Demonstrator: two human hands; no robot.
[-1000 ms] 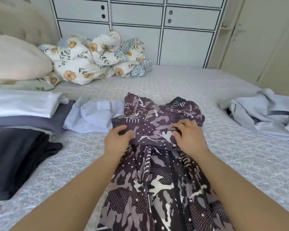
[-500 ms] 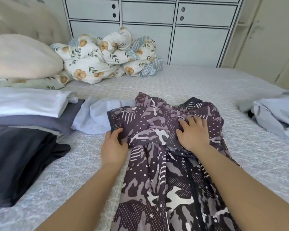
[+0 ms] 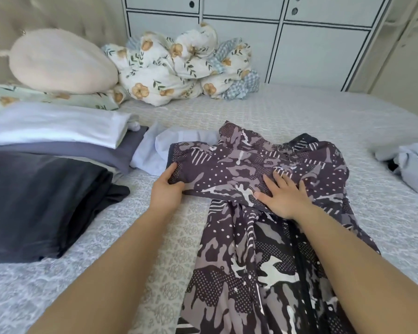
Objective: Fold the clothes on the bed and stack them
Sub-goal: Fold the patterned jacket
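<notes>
A purple camouflage-print jacket (image 3: 256, 249) with a dark zipper lies lengthwise on the bed (image 3: 299, 112), its upper part folded across. My left hand (image 3: 167, 191) grips the folded sleeve edge at the jacket's left side, thumb on top. My right hand (image 3: 285, 194) presses flat on the fold with fingers spread. At the left stands a stack of folded clothes (image 3: 53, 145): white on top, grey-blue below, with dark folded garments (image 3: 39, 203) in front.
A pale blue garment (image 3: 164, 150) lies partly under the jacket's far left. A crumpled light blue garment (image 3: 413, 169) sits at the right edge. A cream pillow (image 3: 60, 61) and floral bedding (image 3: 179, 66) lie at the headboard side; white cabinets stand behind.
My left hand has pulled the folded sleeve part out to the left, widening the fold. My right hand has flattened on the cloth. The view has shifted left.
</notes>
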